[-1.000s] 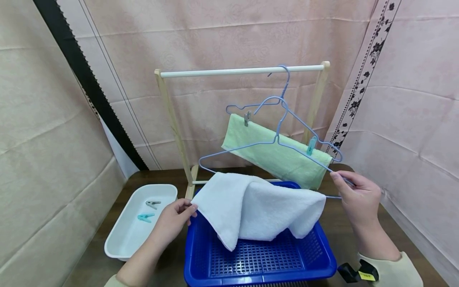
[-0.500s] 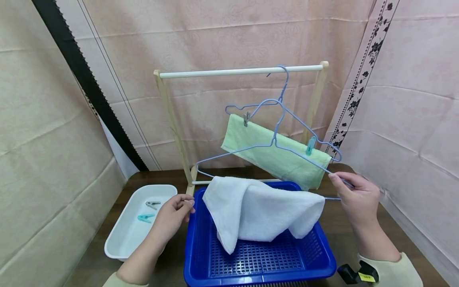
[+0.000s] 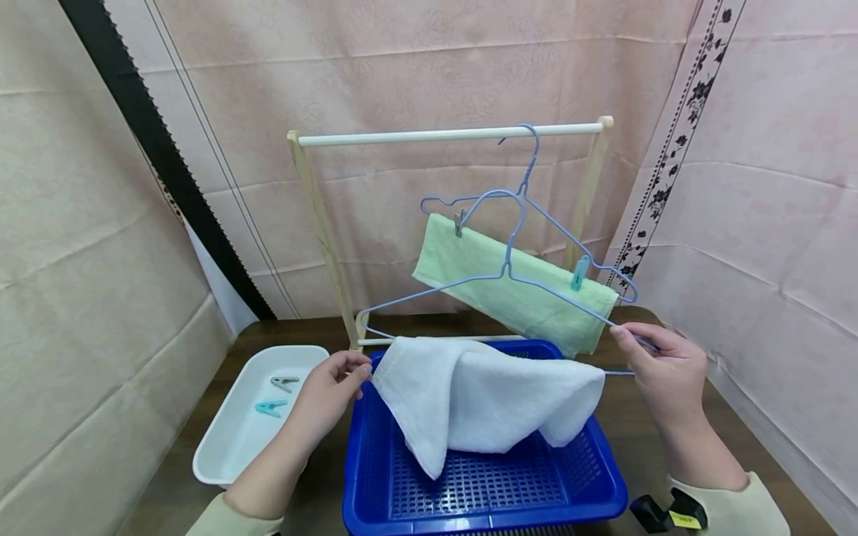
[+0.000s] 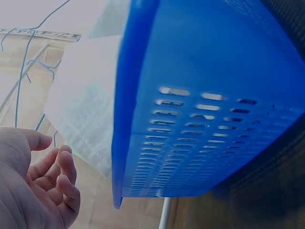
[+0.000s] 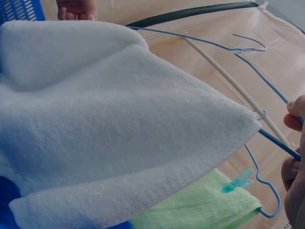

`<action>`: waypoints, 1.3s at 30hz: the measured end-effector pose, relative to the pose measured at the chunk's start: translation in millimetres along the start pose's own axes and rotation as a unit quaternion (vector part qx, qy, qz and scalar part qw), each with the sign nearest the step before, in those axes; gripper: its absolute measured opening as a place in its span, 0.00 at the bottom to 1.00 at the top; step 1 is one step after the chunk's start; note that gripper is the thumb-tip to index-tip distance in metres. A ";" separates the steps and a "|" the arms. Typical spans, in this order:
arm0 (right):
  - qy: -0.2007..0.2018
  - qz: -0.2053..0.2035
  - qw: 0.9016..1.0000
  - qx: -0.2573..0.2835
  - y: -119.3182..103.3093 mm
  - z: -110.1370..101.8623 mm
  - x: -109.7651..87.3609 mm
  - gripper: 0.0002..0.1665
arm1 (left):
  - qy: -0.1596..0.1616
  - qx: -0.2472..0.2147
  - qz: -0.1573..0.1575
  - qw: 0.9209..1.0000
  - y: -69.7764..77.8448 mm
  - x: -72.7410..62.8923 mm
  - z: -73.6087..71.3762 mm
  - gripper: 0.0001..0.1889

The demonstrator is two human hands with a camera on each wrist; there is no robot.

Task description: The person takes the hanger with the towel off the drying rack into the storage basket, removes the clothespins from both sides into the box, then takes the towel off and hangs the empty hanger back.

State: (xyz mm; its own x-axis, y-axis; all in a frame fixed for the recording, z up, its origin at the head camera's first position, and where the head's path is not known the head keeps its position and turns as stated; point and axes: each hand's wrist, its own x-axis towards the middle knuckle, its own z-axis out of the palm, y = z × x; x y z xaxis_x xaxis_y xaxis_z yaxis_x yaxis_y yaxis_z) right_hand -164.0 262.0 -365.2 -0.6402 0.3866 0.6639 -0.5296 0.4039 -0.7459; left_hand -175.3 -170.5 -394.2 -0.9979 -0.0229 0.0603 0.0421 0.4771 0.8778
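Note:
My right hand (image 3: 669,366) grips the right end of a blue wire hanger (image 3: 436,287) and holds it tilted over the basket. A white towel (image 3: 516,402) is draped over the hanger's lower bar, its folds drooping into the blue basket (image 3: 485,519). Beside the towel's left corner is my left hand (image 3: 328,398). In the left wrist view, the left hand's (image 4: 47,186) fingers are loosely bent, thumb apart from them, with nothing between. The right wrist view shows the towel (image 5: 143,124) up close, with the hanger's bar (image 5: 279,143) running from its corner into my right hand (image 5: 296,167).
Behind, a rack (image 3: 415,136) carries another blue hanger (image 3: 529,167). From that hangs a green cloth (image 3: 516,286), clipped by a grey clothespin (image 3: 459,223) and a teal clothespin (image 3: 580,273). Two more clothespins (image 3: 271,408) lie in a white tray (image 3: 221,454) at left.
My left hand let go of the towel's left corner, drew back slightly, then came back beside it. The hanger in my right hand shifted a little left and down.

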 end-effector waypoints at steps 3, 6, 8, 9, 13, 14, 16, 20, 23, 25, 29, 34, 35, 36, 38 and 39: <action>-0.003 0.000 1.000 -0.005 -0.4 0.2 -0.2 0.06 | 0.003 0.003 0.014 1.000 3.6 1.6 0.4 0.11; -0.006 0.000 1.000 -0.006 -0.5 0.1 -0.3 0.06 | 0.006 0.006 0.029 1.000 7.1 2.9 1.1 0.11; -0.008 0.001 1.000 -0.007 -0.6 0.0 -0.4 0.06 | 0.010 0.012 0.038 0.999 9.3 3.5 2.1 0.10; -0.008 0.002 1.000 -0.007 -0.7 -0.1 -0.4 0.06 | 0.012 0.015 0.042 0.999 10.5 3.6 2.6 0.10; -0.012 0.004 1.000 -0.007 -1.5 -0.1 -0.6 0.05 | 0.020 0.036 0.051 0.998 15.0 3.5 4.9 0.12; -0.013 0.004 1.000 -0.006 -1.7 0.0 -0.6 0.05 | 0.021 0.039 0.053 0.998 15.9 3.4 5.5 0.13; -0.015 0.005 1.000 -0.003 -2.0 0.3 -0.7 0.05 | 0.024 0.044 0.062 0.997 17.6 3.4 7.2 0.14; -0.016 0.006 1.000 0.005 -1.8 1.4 -0.7 0.05 | 0.024 0.045 0.080 0.996 19.5 3.3 11.2 0.13; -0.015 0.004 1.000 0.006 -1.2 1.8 -0.7 0.05 | 0.021 0.045 0.089 0.995 21.3 2.7 13.7 0.12; -0.015 0.002 1.000 0.005 -0.9 1.9 -0.7 0.05 | 0.021 0.044 0.094 0.994 22.6 2.4 15.0 0.12; -0.013 0.001 1.000 0.010 -0.9 2.3 -0.6 0.05 | 0.019 0.050 0.100 0.994 25.5 2.1 16.5 0.13; -0.015 0.005 1.000 0.007 -2.3 3.4 -1.1 0.05 | 0.018 0.055 0.096 0.994 25.7 2.2 17.5 0.12; -0.016 0.004 1.000 0.006 -2.5 3.6 -1.2 0.05 | 0.018 0.056 0.094 0.994 25.8 2.1 17.5 0.12; -0.018 0.002 1.000 0.006 -2.7 3.7 -1.2 0.05 | 0.018 0.057 0.092 0.994 25.4 2.2 17.7 0.11; -0.019 -0.002 1.000 0.005 -2.3 3.9 -1.3 0.05 | 0.018 0.062 0.089 0.994 24.6 2.3 18.1 0.10; -0.018 -0.004 1.000 0.005 -1.9 3.9 -1.3 0.05 | 0.017 0.066 0.086 0.994 24.1 2.2 18.4 0.09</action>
State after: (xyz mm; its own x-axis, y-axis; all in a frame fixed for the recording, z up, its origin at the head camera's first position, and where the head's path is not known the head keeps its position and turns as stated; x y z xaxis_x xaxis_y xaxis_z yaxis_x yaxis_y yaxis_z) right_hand -164.3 257.4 -364.9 -0.6557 0.3535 0.6672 -0.5404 0.3975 -0.7416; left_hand -177.4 -142.9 -381.6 -0.9740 0.0405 0.2227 0.2036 0.5869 0.7836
